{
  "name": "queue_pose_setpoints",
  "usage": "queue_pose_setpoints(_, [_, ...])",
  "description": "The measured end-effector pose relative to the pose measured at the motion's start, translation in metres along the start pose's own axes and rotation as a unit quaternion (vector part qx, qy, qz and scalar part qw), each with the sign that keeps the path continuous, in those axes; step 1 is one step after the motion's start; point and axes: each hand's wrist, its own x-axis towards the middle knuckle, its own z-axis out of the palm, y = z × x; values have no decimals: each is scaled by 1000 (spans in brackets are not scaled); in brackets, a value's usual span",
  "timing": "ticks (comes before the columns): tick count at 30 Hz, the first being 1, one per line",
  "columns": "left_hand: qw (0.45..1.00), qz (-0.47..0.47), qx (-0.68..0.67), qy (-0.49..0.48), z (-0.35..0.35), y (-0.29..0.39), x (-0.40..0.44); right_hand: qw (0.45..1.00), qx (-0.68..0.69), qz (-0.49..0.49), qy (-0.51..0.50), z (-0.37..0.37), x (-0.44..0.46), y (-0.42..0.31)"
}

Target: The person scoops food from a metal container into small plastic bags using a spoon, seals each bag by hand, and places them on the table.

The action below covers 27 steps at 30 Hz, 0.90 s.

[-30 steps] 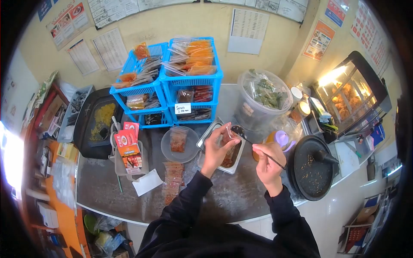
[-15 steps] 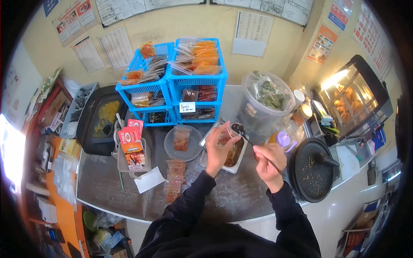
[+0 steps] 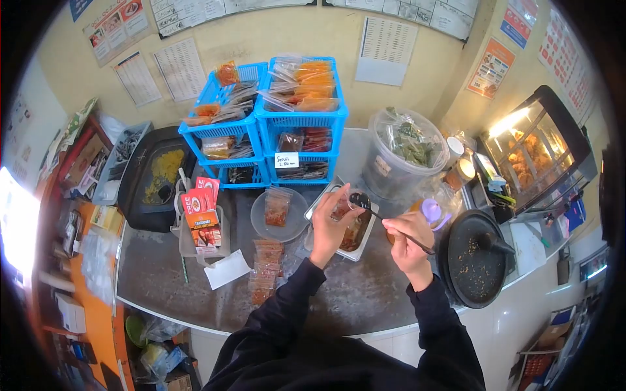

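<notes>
My left hand (image 3: 329,225) pinches a small clear plastic bag (image 3: 340,208) with reddish contents, its mouth held apart by the fingers. In my right hand (image 3: 411,244) is the handle of a dark spoon (image 3: 385,218). The spoon's bowl is at the bag's mouth, close to my left fingertips; whether it touches the bag I cannot tell. Beneath both hands stands a metal pan (image 3: 370,229) with brown-red sauce, partly covered by my left hand. To the left, a filled sachet (image 3: 276,210) lies on a clear round plate (image 3: 258,225), with more filled sachets (image 3: 266,268) on the counter in front.
Blue stacked baskets (image 3: 301,118) of sachets stand at the back. A clear bucket (image 3: 385,171) of leaves is behind the pan. At right sits a stone mortar (image 3: 471,280) with its pestle. A container with red cards (image 3: 203,225) and a black tray (image 3: 139,212) are at left.
The spoon's bowl has tipped and shifted slightly at the bag's mouth, and my right hand has turned a little. My left hand keeps its pinch on the bag. The view shifted slightly.
</notes>
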Motion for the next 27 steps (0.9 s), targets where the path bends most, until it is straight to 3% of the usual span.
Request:
queue_pose_setpoints(4, [998, -50, -27, -29, -4, 5, -1, 999, 1, 2, -33, -5, 4, 7])
queue_pose_setpoints(10, [998, -55, -11, -12, -2, 7, -3, 996, 18, 70, 47, -4, 9, 1])
queue_pose_setpoints(19, [999, -49, -5, 24, -1, 9, -7, 1000, 17, 11, -19, 2, 10, 2])
queue_pose_setpoints(22, [998, -53, 2, 23, -1, 10, -9, 992, 41, 113, 45, 4, 6, -5])
queue_pose_setpoints(27, [998, -61, 17, 21, -1, 7, -12, 969, 77, 194, 132, 10, -6, 1])
